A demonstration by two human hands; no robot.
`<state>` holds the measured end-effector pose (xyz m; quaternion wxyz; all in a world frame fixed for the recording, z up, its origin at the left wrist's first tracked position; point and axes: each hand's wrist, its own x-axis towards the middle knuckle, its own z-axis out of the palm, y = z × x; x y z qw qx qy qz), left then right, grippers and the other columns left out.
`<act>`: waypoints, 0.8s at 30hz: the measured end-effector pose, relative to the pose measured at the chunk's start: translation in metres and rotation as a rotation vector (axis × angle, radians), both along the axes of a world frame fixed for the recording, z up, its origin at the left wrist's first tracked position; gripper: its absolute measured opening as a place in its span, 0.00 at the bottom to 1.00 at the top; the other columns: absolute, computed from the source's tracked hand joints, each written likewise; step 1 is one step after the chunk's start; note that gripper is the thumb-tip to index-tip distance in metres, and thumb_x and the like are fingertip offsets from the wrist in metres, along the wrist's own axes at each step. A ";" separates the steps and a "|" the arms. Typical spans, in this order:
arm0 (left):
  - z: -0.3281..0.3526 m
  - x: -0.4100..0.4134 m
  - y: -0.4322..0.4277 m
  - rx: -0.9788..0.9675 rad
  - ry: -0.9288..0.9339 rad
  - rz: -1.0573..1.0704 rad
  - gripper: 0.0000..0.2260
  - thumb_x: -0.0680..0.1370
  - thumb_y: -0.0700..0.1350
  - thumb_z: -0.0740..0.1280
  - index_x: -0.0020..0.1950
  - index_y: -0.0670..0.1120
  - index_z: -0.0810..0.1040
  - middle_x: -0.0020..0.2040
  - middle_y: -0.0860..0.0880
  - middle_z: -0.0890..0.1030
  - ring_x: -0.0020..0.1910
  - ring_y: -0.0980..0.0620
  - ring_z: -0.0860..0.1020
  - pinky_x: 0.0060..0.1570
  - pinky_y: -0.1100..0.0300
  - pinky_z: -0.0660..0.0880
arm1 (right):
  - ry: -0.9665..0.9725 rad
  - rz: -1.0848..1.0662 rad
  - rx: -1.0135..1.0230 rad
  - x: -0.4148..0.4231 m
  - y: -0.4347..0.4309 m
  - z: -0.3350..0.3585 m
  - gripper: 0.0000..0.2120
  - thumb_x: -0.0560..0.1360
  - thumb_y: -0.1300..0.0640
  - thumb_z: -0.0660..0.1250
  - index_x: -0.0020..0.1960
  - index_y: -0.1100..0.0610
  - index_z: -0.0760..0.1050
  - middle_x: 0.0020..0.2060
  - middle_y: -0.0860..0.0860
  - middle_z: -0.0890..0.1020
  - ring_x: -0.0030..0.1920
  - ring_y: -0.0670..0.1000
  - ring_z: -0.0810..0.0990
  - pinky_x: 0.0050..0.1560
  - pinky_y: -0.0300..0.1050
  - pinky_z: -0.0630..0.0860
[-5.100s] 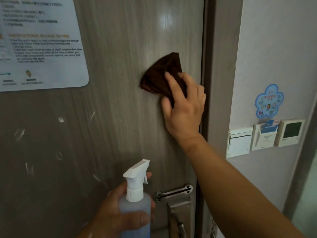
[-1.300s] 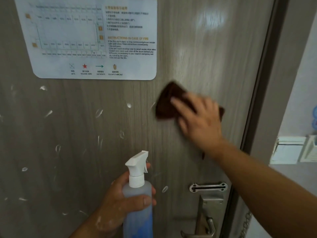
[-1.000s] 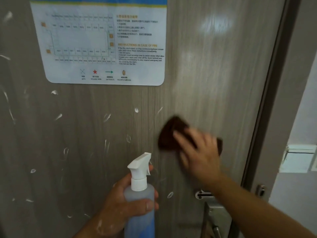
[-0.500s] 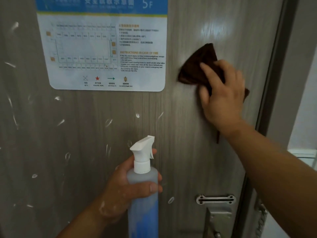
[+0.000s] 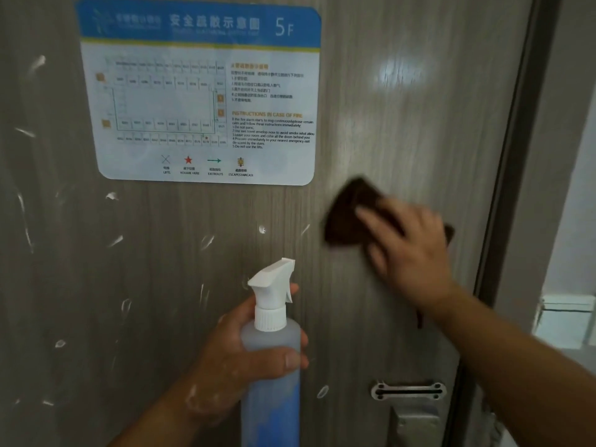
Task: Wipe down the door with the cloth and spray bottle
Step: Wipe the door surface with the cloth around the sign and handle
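A grey wood-grain door (image 5: 403,124) fills the view, flecked with white foam streaks on its left and middle. My right hand (image 5: 409,250) presses a dark brown cloth (image 5: 348,214) flat against the door, right of centre, below the sign; both are motion-blurred. My left hand (image 5: 245,356) grips a translucent spray bottle (image 5: 274,366) with a white trigger head and bluish liquid, held upright at the lower centre, nozzle pointing right.
A blue and white evacuation sign (image 5: 200,91) is stuck on the upper door. A metal chain-latch slot (image 5: 408,391) and lock plate (image 5: 416,424) sit at the lower right. The dark door frame (image 5: 512,188) runs down the right, with a wall switch (image 5: 564,321) beyond.
My right hand has swept the cloth down the door from beside the sign to below its lower corner. The bottle stays held in my left hand.
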<state>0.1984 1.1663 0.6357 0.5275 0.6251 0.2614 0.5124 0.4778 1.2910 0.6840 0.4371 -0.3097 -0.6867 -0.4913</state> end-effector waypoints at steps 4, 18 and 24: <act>0.012 0.007 0.003 0.028 -0.027 0.015 0.36 0.54 0.45 0.83 0.62 0.50 0.78 0.43 0.37 0.82 0.39 0.38 0.82 0.39 0.50 0.79 | 0.323 0.020 0.029 -0.009 0.001 0.078 0.24 0.78 0.54 0.67 0.74 0.52 0.74 0.67 0.59 0.75 0.59 0.62 0.74 0.61 0.55 0.70; 0.007 -0.008 -0.002 0.061 -0.013 0.052 0.35 0.54 0.50 0.85 0.58 0.45 0.78 0.45 0.34 0.82 0.40 0.36 0.82 0.39 0.51 0.79 | -0.141 0.011 -0.097 -0.003 -0.010 -0.081 0.23 0.79 0.51 0.65 0.74 0.48 0.70 0.65 0.55 0.72 0.55 0.59 0.74 0.52 0.55 0.69; 0.003 -0.011 -0.004 0.039 -0.034 0.066 0.33 0.52 0.52 0.85 0.55 0.51 0.81 0.44 0.36 0.83 0.39 0.37 0.83 0.39 0.51 0.79 | 0.279 0.041 -0.008 -0.038 -0.003 0.052 0.24 0.76 0.55 0.68 0.73 0.52 0.75 0.67 0.59 0.74 0.58 0.61 0.74 0.56 0.55 0.70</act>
